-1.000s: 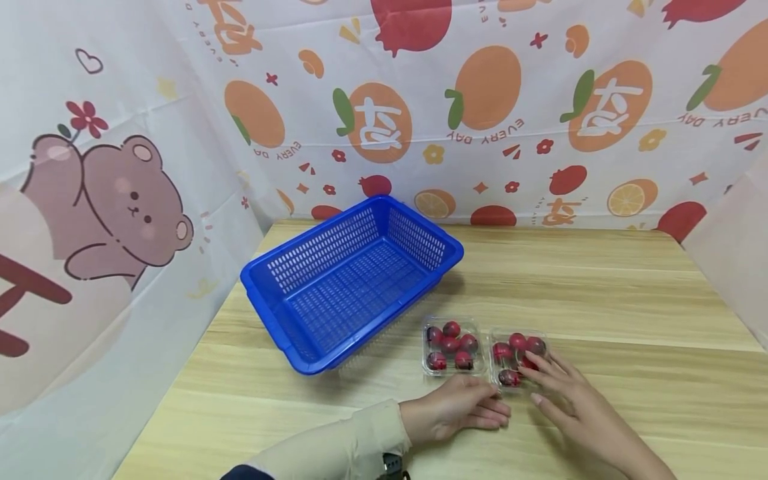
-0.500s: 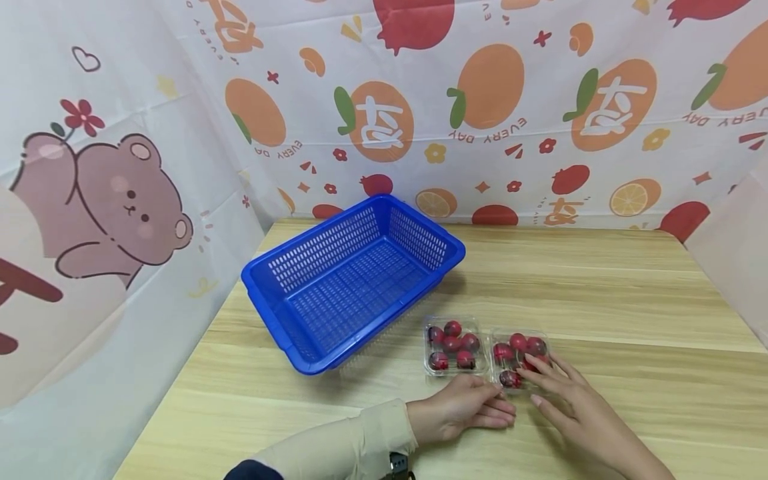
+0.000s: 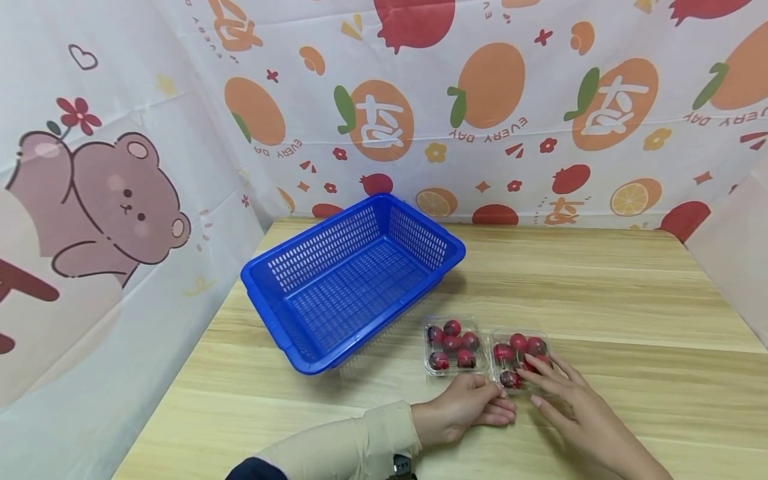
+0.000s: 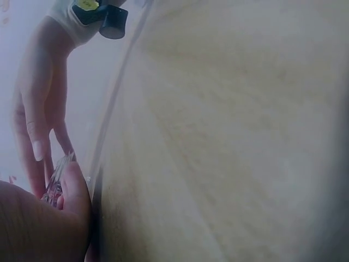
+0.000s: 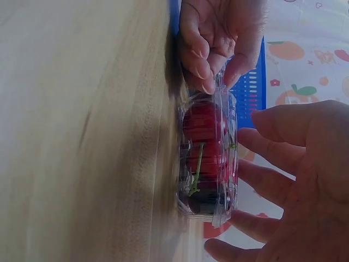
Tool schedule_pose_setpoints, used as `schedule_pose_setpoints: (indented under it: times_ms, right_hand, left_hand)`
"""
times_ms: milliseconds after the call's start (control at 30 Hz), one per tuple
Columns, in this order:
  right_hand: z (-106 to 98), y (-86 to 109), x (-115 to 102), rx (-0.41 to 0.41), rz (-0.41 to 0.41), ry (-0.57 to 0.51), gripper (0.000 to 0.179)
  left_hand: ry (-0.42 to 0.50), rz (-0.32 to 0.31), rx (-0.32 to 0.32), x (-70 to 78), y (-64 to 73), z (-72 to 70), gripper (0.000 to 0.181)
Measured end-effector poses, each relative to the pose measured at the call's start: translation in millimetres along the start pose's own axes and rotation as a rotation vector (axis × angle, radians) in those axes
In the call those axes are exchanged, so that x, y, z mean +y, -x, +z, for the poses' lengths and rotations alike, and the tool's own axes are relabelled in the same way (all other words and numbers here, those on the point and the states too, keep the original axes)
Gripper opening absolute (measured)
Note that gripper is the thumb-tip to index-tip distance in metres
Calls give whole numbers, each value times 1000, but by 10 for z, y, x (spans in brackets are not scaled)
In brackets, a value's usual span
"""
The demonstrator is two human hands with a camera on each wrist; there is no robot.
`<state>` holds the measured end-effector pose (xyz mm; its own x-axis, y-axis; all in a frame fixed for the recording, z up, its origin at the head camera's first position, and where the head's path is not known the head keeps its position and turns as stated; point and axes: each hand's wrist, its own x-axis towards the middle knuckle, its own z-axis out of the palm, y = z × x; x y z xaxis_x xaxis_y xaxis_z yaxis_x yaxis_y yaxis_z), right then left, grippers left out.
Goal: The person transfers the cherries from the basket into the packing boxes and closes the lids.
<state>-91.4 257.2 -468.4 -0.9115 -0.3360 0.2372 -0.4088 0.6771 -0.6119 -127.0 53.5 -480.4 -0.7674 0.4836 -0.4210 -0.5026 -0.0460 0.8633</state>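
Two clear plastic clamshell boxes of dark red round fruits lie side by side on the table. At the near left corner of the right-hand box, my left hand pinches the edge between thumb and fingers. My right hand comes from the right, its spread, relaxed fingers over the lid and right side of that same box. In the right wrist view, green stems show through the box wall, and the right fingers reach along the lid edge. The left-hand box sits just beyond my left hand, untouched.
A large blue perforated basket stands behind and left of the boxes, with nothing inside. The wooden table meets a fruit-print cloth at the back. A bear-print cloth hangs along the left side.
My left hand has shifted very slightly to the right at the box corner. The right hand, both boxes and the basket hold nearly the same places.
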Motion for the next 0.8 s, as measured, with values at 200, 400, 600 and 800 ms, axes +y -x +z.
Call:
schedule_pose_setpoints:
  times_ms: [200, 400, 600, 800]
  right_hand:
    - [3, 9, -11, -26, 14, 29, 39]
    - [3, 17, -15, -31, 16, 53, 39]
    - [13, 24, -16, -26, 15, 60, 39]
    - [18, 21, -19, -23, 22, 74, 38]
  left_hand:
    - [5, 18, 1, -12, -17, 0, 19]
    - [11, 26, -2, -26, -26, -2, 18]
    - [11, 32, 6, -41, -15, -6, 16]
    - [2, 35, 11, -49, -11, -8, 14]
